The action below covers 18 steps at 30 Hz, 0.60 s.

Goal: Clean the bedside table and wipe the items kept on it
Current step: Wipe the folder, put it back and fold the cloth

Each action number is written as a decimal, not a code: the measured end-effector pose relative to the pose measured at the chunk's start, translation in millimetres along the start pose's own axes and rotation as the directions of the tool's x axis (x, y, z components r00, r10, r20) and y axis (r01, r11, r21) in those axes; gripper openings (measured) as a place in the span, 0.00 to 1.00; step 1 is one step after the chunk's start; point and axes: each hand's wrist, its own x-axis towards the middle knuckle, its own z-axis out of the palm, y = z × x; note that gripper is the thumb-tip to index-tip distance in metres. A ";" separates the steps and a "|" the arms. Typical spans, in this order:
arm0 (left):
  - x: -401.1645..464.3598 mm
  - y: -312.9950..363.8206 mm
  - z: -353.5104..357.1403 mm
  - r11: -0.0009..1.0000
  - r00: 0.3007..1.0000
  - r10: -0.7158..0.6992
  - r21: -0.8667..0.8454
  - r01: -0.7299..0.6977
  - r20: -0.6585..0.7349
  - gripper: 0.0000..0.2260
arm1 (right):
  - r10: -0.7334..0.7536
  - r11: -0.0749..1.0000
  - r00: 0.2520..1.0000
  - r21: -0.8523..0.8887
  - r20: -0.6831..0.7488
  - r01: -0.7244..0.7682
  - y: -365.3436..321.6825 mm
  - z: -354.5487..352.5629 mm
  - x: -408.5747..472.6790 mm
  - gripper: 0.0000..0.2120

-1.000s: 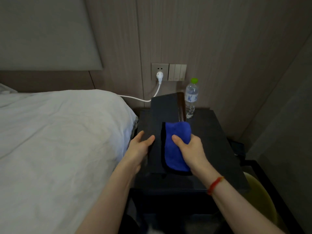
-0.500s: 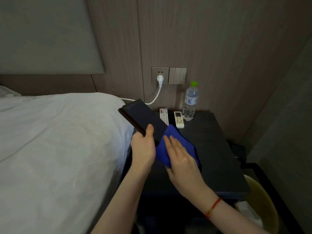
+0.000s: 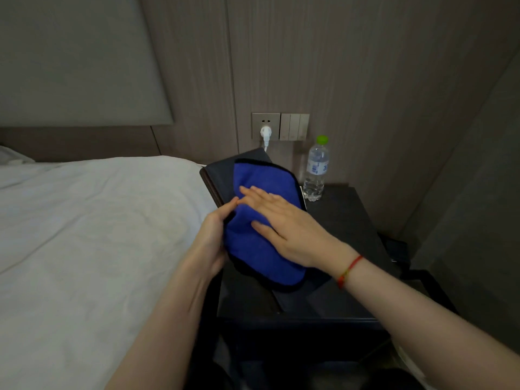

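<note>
A flat dark tray-like board [image 3: 219, 175] is held tilted above the black bedside table [image 3: 351, 220]. My left hand [image 3: 213, 237] grips the board's left edge, thumb on top. A blue cloth with a dark border [image 3: 261, 249] lies spread over the board. My right hand [image 3: 287, 223], fingers straight, presses flat on the cloth. A clear water bottle with a green cap [image 3: 316, 170] stands at the table's back, just right of the board. The board and cloth hide whatever lies on the table behind them.
A bed with white sheets [image 3: 98, 235] runs along the left, touching the table's side. A wall socket with a white plug [image 3: 265, 133] and switches [image 3: 294, 126] sit above the table. A dark wall panel closes the right side.
The board has been turned and raised, and it hides the two remote controls seen before. The cloth is spread wider over it, and my right hand has slid up across it.
</note>
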 end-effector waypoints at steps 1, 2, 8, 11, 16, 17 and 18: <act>0.1 2.2 -2.3 1.000 1.000 -0.006 -0.017 0.006 -0.003 0.12 | -0.026 0.998 1.000 -0.048 -0.004 0.026 2.4 -0.8 4.4 0.23; 0.1 4.1 -5.0 0.999 1.000 -0.013 -0.030 0.013 -0.004 0.12 | -0.048 0.995 0.999 -0.087 -0.001 0.048 5.0 -1.6 8.6 0.23; 1.1 2.6 -12.8 0.998 0.998 -0.060 -0.001 0.060 -0.023 0.12 | 0.131 0.990 0.991 0.054 -0.039 -0.128 26.0 -6.8 28.0 0.23; -1.8 -5.5 -9.5 0.996 0.996 -0.093 -0.012 0.093 -0.007 0.12 | 0.223 0.975 0.974 -0.003 -0.035 -0.223 24.3 -2.0 40.2 0.24; -0.2 -9.6 -2.8 0.984 0.993 -0.060 -0.172 0.042 -0.105 0.12 | 0.418 0.908 0.906 0.080 -0.070 -0.412 18.9 11.0 49.3 0.22; 0.3 -9.6 -3.2 0.979 0.988 -0.061 -0.202 0.032 -0.140 0.12 | 0.492 0.867 0.865 0.141 -0.099 -0.478 20.5 14.0 44.1 0.20; 1.0 -9.2 -4.6 0.973 0.982 -0.062 -0.231 0.020 -0.176 0.12 | 0.557 0.827 0.821 0.179 -0.128 -0.533 21.6 18.2 36.3 0.19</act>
